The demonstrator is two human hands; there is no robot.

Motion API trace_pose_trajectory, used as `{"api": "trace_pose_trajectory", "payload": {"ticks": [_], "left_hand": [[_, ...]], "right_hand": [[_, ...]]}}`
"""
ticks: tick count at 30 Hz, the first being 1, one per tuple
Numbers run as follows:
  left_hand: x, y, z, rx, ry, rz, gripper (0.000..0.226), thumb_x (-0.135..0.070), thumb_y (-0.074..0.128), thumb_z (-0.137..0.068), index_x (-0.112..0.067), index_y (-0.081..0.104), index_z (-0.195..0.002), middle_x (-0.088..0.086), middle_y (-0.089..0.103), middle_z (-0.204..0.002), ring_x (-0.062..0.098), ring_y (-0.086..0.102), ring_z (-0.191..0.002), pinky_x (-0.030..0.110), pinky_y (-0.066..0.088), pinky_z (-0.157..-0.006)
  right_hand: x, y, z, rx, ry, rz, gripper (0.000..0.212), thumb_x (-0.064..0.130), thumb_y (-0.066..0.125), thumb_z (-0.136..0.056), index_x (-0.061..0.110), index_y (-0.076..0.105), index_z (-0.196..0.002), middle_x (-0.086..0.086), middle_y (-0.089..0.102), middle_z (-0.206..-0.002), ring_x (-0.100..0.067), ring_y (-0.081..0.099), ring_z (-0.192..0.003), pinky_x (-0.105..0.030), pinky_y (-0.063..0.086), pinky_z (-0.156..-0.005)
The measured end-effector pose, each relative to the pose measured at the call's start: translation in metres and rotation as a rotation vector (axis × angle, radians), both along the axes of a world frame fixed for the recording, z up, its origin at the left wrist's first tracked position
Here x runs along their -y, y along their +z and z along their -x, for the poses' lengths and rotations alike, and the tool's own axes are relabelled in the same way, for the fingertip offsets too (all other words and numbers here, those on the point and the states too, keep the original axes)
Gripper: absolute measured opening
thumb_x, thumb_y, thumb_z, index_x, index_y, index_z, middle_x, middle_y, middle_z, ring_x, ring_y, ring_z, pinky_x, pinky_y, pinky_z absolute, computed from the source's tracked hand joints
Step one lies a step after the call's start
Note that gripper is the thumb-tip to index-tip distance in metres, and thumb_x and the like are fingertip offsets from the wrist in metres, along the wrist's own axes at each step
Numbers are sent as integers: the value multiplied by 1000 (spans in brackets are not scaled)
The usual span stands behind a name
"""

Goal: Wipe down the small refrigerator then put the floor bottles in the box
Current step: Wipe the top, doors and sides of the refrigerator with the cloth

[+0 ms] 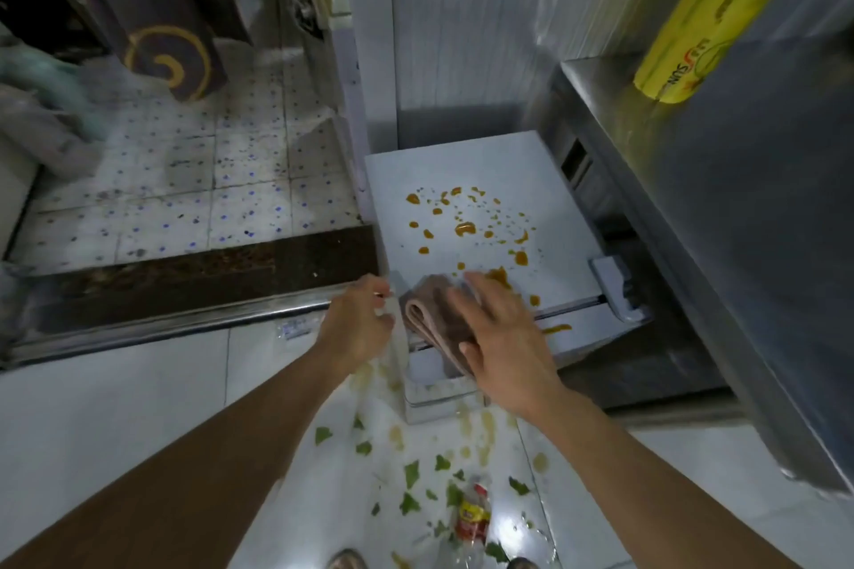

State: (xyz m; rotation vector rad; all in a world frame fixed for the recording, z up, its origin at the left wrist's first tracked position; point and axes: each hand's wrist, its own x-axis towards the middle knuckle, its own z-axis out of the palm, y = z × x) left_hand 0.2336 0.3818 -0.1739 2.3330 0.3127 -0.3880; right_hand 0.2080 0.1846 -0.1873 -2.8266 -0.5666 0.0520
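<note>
The small white refrigerator (545, 162) stands low in front of me, its top spattered with orange sauce (464, 228). My right hand (501, 337) lies flat with spread fingers on a folded brown cloth (427, 316) at the top's near edge. My left hand (360, 321) curls around the refrigerator's near left corner. A plastic bottle (472, 513) with a red and yellow label lies on the floor between my feet.
Green leaf scraps (411, 474) and yellowish spills dot the white floor tiles. A steel counter (739, 208) with a yellow roll (721, 9) stands to the right. A dark threshold (185, 277) and speckled tiles lie to the left, with a patterned roll (152, 14) beyond.
</note>
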Motion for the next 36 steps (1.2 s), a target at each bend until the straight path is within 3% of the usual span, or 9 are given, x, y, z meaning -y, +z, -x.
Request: {"api": "trace_pose_trajectory", "payload": {"ticks": [4,8,13,17,22,27,32,34,36], "left_hand": [[-3,-11,6,-27,8,-53,39,-12,61,-86,-17,49,-123,5,61,-120,22,58,-109,28,46,-85],[3,-21,8,-65,23,-95,42,-14,62,-85,-17,47,-124,6,61,-121,25,58,-110,34,48,-92],[23,-29,4,-87,93,6,48,-15,58,-87,-19,44,-133,7,61,-121,27,59,-108,35,50,-88],[34,-34,2,-83,159,3,52,-10,61,-83,-17,45,-132,9,59,-120,29,60,-104,38,53,-84],[27,-34,5,-115,237,177,54,-5,67,-78,-17,51,-128,9,63,-112,30,61,-101,42,53,-88],[16,-31,18,-126,329,420,44,13,56,-81,-19,60,-111,4,64,-114,21,66,-86,18,53,-58],[9,-26,29,-164,308,568,47,17,49,-82,-16,55,-115,-1,57,-116,15,56,-101,19,45,-61],[6,-27,26,-159,301,590,49,17,48,-83,-13,53,-121,1,58,-116,14,55,-100,9,47,-56],[1,-29,23,-161,296,585,48,16,48,-85,-14,51,-122,3,60,-114,14,58,-96,4,45,-53]], "right_hand": [[-27,-33,0,-105,176,114,69,38,38,-95,27,0,-151,8,-10,-158,-12,-14,-145,-36,-6,-120],[-6,-47,4,-54,176,115,61,50,23,-96,29,3,-150,7,-1,-158,-15,-3,-147,-40,0,-119],[75,-43,-25,-129,-93,201,65,63,-7,-89,33,-24,-144,6,-23,-156,-14,-25,-143,-41,-9,-119],[65,-40,-26,-143,-339,154,69,61,-1,-91,24,-16,-147,1,-18,-157,-19,-17,-145,-39,-11,-116],[10,-40,-4,-151,-222,1,61,36,21,-100,24,-16,-146,5,-17,-158,-12,-24,-142,-31,-17,-115],[-19,-28,13,-153,9,-129,57,14,42,-94,21,26,-149,9,17,-158,-16,7,-145,-27,9,-116],[-34,-31,31,-96,138,-193,58,2,63,-79,17,52,-135,3,48,-143,-20,39,-124,-30,47,-96],[-30,-33,19,-50,177,-154,54,10,65,-82,19,53,-134,4,49,-142,-18,39,-123,-33,48,-92],[-32,-34,-3,-34,187,-44,53,20,54,-92,21,41,-143,5,37,-150,-20,31,-136,-39,36,-106]]}}
